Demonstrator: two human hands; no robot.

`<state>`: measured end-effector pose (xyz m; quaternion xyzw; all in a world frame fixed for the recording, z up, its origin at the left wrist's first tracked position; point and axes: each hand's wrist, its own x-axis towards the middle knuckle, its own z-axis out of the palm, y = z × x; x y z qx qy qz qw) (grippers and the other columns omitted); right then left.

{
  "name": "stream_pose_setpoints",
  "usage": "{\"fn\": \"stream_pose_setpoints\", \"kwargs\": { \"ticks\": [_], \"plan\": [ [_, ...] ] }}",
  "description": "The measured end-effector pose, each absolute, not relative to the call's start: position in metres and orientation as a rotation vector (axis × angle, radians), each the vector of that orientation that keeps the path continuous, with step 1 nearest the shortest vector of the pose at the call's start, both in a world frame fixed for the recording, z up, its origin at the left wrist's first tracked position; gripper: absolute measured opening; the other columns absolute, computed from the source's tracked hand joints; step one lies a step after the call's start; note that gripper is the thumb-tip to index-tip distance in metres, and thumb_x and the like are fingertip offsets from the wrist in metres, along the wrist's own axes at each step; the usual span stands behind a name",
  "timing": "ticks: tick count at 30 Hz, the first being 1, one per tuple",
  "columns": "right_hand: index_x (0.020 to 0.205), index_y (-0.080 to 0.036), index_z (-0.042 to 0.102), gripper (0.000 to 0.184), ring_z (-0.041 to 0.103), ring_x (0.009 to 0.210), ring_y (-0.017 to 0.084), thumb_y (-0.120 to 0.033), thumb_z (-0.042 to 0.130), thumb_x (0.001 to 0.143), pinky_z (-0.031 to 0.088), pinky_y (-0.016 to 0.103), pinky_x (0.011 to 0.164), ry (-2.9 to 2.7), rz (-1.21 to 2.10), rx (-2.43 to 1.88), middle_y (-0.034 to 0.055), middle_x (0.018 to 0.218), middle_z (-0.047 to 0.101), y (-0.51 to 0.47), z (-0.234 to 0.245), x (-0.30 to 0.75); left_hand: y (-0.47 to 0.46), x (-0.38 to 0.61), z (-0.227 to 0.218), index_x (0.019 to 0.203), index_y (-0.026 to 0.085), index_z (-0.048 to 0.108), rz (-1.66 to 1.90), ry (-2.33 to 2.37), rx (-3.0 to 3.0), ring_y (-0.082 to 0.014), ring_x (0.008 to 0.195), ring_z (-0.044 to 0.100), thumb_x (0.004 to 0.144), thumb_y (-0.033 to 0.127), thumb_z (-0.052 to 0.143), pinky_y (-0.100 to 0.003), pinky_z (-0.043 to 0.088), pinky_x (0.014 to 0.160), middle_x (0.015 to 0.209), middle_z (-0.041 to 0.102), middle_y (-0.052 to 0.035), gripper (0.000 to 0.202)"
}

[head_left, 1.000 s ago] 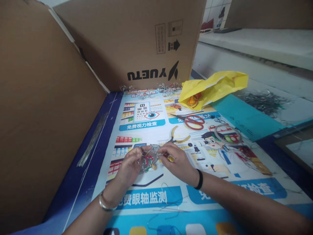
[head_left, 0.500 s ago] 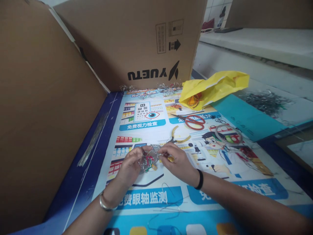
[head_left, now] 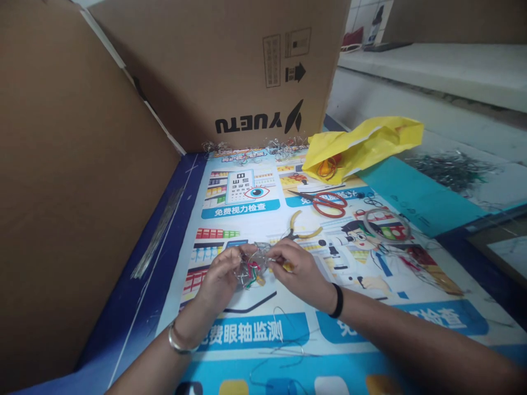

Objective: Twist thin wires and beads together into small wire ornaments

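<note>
Between my two hands is a small openwork wire piece (head_left: 252, 270), silver with red, green and yellow bits inside. My left hand (head_left: 222, 272) grips its left side, thumb and fingers closed on the wire. On its right side, the fingers of my right hand (head_left: 294, 267) pinch the wire near the top. Just beyond my right hand lie pliers with yellow handles (head_left: 305, 236), their jaws partly hidden by the hand. Farther back rest scissors with red handles (head_left: 329, 204). Loose bent wires (head_left: 284, 348) lie on the printed sheet below my hands.
A yellow bag (head_left: 362, 148) lies open at the back right, near a coil of wire (head_left: 387, 225). A heap of wire pieces (head_left: 453, 170) sits farther right. Straight wires (head_left: 158, 236) lie at left. Cardboard walls (head_left: 214, 71) stand behind and to the left.
Both hands keep their hold on the wire piece and have barely moved. The whole view has shifted very slightly.
</note>
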<state>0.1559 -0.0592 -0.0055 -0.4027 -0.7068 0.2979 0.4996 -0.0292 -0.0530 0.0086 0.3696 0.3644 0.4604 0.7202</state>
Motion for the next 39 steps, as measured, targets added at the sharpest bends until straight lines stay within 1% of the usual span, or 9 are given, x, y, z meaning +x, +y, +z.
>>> {"fn": "stream_pose_setpoints", "kwargs": {
  "ticks": [3, 8, 11, 15, 18, 24, 29, 36, 39],
  "plan": [
    [0.086, -0.02, 0.06, 0.017, 0.057, 0.066, 0.012, -0.008, 0.054, 0.075, 0.049, 0.025, 0.058, -1.701, 0.721, -0.974, 0.0023, 0.079, 0.057, -0.059, -0.006, 0.156, -0.053, -0.029, 0.008, 0.057, 0.016, 0.052, 1.019, 0.781, 0.813, -0.0198, 0.085, 0.059, 0.071, 0.022, 0.059, -0.033, 0.044, 0.074, 0.102, 0.065, -0.0054, 0.017],
    [0.086, -0.021, 0.06, 0.015, 0.056, 0.067, 0.012, -0.01, 0.055, 0.076, 0.049, 0.025, 0.059, -1.7, 0.721, -0.98, 0.0021, 0.079, 0.057, -0.059, -0.007, 0.156, -0.053, -0.03, 0.006, 0.056, 0.017, 0.053, 1.044, 0.808, 0.85, -0.0208, 0.092, 0.056, 0.07, 0.02, 0.06, -0.032, 0.043, 0.076, 0.099, 0.064, -0.0046, 0.016],
    [0.084, -0.02, 0.059, 0.015, 0.056, 0.067, 0.013, -0.009, 0.054, 0.076, 0.049, 0.025, 0.059, -1.702, 0.726, -0.988, 0.0021, 0.078, 0.057, -0.059, -0.007, 0.156, -0.054, -0.03, 0.005, 0.057, 0.017, 0.056, 1.051, 0.815, 0.9, -0.0206, 0.092, 0.055, 0.07, 0.019, 0.061, -0.031, 0.043, 0.076, 0.098, 0.062, -0.004, 0.014],
    [0.083, -0.02, 0.059, 0.016, 0.055, 0.068, 0.013, -0.007, 0.054, 0.075, 0.048, 0.026, 0.06, -1.698, 0.732, -0.986, 0.0023, 0.078, 0.056, -0.06, -0.006, 0.156, -0.055, -0.03, 0.005, 0.055, 0.018, 0.056, 1.074, 0.813, 0.996, -0.0209, 0.094, 0.052, 0.07, 0.021, 0.061, -0.032, 0.041, 0.081, 0.095, 0.061, -0.0046, 0.016],
    [0.082, -0.02, 0.058, 0.016, 0.055, 0.068, 0.013, -0.007, 0.052, 0.075, 0.048, 0.025, 0.06, -1.701, 0.725, -0.982, 0.0019, 0.077, 0.056, -0.06, -0.005, 0.156, -0.056, -0.03, 0.004, 0.058, 0.018, 0.057, 1.096, 0.805, 1.057, -0.0208, 0.095, 0.051, 0.072, 0.021, 0.062, -0.032, 0.04, 0.084, 0.094, 0.059, -0.0048, 0.015],
    [0.078, -0.02, 0.058, 0.015, 0.054, 0.067, 0.013, -0.006, 0.052, 0.074, 0.047, 0.026, 0.061, -1.697, 0.716, -0.976, 0.0013, 0.075, 0.056, -0.059, -0.003, 0.156, -0.057, -0.031, 0.003, 0.059, 0.019, 0.058, 1.113, 0.809, 1.157, -0.0228, 0.098, 0.048, 0.074, 0.024, 0.062, -0.035, 0.037, 0.088, 0.092, 0.058, -0.0053, 0.017],
    [0.076, -0.02, 0.057, 0.017, 0.054, 0.067, 0.013, -0.005, 0.051, 0.074, 0.047, 0.025, 0.06, -1.702, 0.734, -0.983, 0.0015, 0.075, 0.056, -0.059, -0.004, 0.156, -0.057, -0.032, 0.007, 0.06, 0.021, 0.06, 1.128, 0.84, 1.514, -0.0258, 0.105, 0.045, 0.076, 0.024, 0.061, -0.039, 0.029, 0.097, 0.09, 0.061, -0.0061, 0.016],
    [0.076, -0.02, 0.056, 0.018, 0.054, 0.068, 0.014, -0.004, 0.051, 0.072, 0.045, 0.026, 0.06, -1.716, 0.746, -1.001, 0.0014, 0.075, 0.055, -0.059, -0.006, 0.157, -0.064, -0.029, 0.017, 0.065, 0.024, 0.062, 1.11, 0.894, 1.881, -0.0285, 0.106, 0.045, 0.076, 0.018, 0.06, -0.044, 0.027, 0.097, 0.09, 0.065, -0.0059, 0.012],
    [0.075, -0.02, 0.056, 0.018, 0.054, 0.067, 0.014, -0.003, 0.05, 0.072, 0.044, 0.025, 0.059, -1.715, 0.76, -1.007, 0.0016, 0.075, 0.055, -0.059, -0.005, 0.157, -0.067, -0.028, 0.019, 0.066, 0.023, 0.062, 1.098, 0.893, 1.962, -0.0285, 0.099, 0.05, 0.074, 0.016, 0.061, -0.045, 0.026, 0.097, 0.091, 0.067, -0.006, 0.012]
  ]
}}
